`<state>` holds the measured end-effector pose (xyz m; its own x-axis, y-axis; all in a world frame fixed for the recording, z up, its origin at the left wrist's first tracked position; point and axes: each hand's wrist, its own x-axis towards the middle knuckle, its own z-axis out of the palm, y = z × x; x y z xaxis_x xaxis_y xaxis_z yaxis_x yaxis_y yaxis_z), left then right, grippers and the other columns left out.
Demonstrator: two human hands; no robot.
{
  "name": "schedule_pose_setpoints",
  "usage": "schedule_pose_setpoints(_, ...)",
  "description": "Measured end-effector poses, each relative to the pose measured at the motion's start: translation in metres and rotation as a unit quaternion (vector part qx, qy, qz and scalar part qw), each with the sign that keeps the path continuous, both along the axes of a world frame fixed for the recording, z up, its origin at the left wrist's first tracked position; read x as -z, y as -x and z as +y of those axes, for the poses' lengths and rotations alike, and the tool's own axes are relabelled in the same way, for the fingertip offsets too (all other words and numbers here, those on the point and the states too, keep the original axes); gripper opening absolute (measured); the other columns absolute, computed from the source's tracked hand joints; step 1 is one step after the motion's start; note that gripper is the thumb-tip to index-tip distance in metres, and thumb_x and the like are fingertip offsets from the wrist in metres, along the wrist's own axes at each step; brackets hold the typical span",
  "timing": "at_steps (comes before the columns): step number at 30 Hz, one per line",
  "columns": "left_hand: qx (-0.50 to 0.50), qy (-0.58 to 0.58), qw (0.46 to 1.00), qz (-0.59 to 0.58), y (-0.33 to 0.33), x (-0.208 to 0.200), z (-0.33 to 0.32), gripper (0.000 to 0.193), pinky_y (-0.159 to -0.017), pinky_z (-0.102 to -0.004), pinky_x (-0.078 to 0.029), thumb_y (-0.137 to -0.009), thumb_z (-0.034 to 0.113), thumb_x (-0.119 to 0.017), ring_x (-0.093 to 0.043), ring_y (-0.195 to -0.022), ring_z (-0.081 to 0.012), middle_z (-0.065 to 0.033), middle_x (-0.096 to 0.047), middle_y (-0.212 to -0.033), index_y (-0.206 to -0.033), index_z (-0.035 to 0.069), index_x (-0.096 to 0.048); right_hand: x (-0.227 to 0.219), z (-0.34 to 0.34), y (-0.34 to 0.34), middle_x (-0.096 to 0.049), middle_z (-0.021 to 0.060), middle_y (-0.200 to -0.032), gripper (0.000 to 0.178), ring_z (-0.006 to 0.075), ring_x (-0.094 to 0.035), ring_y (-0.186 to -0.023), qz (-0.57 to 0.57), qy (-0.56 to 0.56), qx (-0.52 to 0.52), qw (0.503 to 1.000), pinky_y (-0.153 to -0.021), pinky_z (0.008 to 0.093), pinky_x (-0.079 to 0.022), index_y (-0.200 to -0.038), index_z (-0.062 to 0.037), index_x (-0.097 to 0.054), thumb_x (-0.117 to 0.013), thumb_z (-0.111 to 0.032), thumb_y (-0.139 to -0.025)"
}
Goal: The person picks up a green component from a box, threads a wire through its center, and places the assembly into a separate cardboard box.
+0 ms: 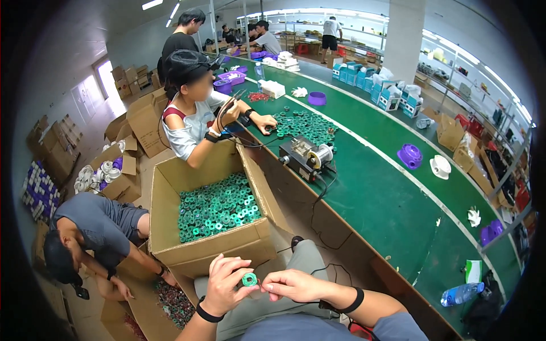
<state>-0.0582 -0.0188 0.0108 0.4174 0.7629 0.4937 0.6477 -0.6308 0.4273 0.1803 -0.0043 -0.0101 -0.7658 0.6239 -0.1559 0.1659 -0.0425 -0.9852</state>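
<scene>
My left hand point(223, 288) pinches a small green ring-shaped circuit board point(254, 279) between thumb and fingers, above my lap. Close to its right edge, my right hand point(293, 285) has thumb and forefinger pressed together on a thin reddish wire, mostly hidden by the fingertips. Both hands are nearly touching. Just beyond them stands an open cardboard box point(210, 250) holding a heap of similar green ring boards point(216, 207).
A green workbench point(369, 204) runs along my right, carrying a soldering station point(307, 156), scattered ring boards point(304, 125), purple housings point(409, 156) and a water bottle point(462, 294). One co-worker point(193, 113) sits ahead; another point(96, 227) bends over a box at left.
</scene>
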Motion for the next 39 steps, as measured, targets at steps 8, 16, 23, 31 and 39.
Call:
schedule_pose_setpoints(8, -0.042, 0.086, 0.991, -0.097, 0.014, 0.026, 0.011, 0.04, -0.099, -0.0485, -0.046, -0.067, 0.029, -0.088, -0.068, -0.098, -0.0296, -0.0087, -0.073, -0.098, -0.097, 0.006, -0.074, 0.003, 0.035, 0.018, -0.068, 0.0068, -0.083, 0.019, 0.0157, -0.066, -0.076, -0.038, -0.04, 0.015, 0.998, -0.07, 0.0338, -0.053, -0.103, -0.0028, -0.063, -0.053, -0.019, -0.101)
schedule_pose_setpoints(16, -0.077, 0.105, 0.984, -0.124, 0.022, 0.038, 0.016, 0.033, -0.102, -0.046, -0.045, -0.069, 0.029, -0.087, -0.068, -0.104, -0.029, -0.0092, -0.075, -0.091, -0.094, 0.009, -0.078, -0.006, 0.035, 0.034, -0.07, 0.0189, -0.086, 0.02, 0.0379, -0.069, -0.083, -0.068, -0.192, 0.048, 0.978, -0.075, 0.0434, -0.055, -0.098, -0.0027, -0.066, -0.055, -0.018, -0.094)
schedule_pose_setpoints(23, -0.051, 0.119, 0.983, -0.126, 0.027, 0.036, 0.017, 0.033, -0.106, -0.0503, -0.04, -0.072, 0.032, -0.086, -0.065, -0.109, -0.0275, -0.0055, -0.075, -0.097, -0.097, 0.011, -0.078, -0.012, 0.035, 0.039, -0.07, 0.0172, -0.083, 0.02, 0.0385, -0.069, -0.083, -0.075, -0.242, 0.037, 0.967, -0.075, 0.0466, -0.055, -0.097, -0.0037, -0.067, -0.055, -0.02, -0.095)
schedule_pose_setpoints(31, -0.035, 0.151, 0.969, -0.191, 0.028, 0.027, 0.018, 0.03, -0.107, -0.0548, -0.038, -0.072, 0.029, -0.085, -0.065, -0.11, -0.0283, -0.0043, -0.075, -0.094, -0.096, 0.012, -0.077, -0.005, 0.04, 0.039, -0.07, 0.0181, -0.082, 0.02, 0.04, -0.068, -0.08, -0.087, -0.275, 0.024, 0.957, -0.076, 0.0485, -0.055, -0.096, -0.0057, -0.066, -0.054, -0.022, -0.095)
schedule_pose_setpoints(39, -0.041, 0.078, 0.985, -0.146, 0.017, 0.003, 0.009, 0.018, -0.1, -0.0484, -0.046, -0.072, 0.016, -0.08, -0.065, -0.103, -0.0344, -0.0067, -0.073, -0.092, -0.087, 0.007, -0.073, -0.006, 0.044, 0.042, -0.069, 0.016, -0.08, 0.015, 0.0376, -0.068, -0.076, -0.081, -0.3, 0.04, 0.95, -0.068, 0.0453, -0.054, -0.098, -0.0042, -0.064, -0.055, -0.016, -0.095)
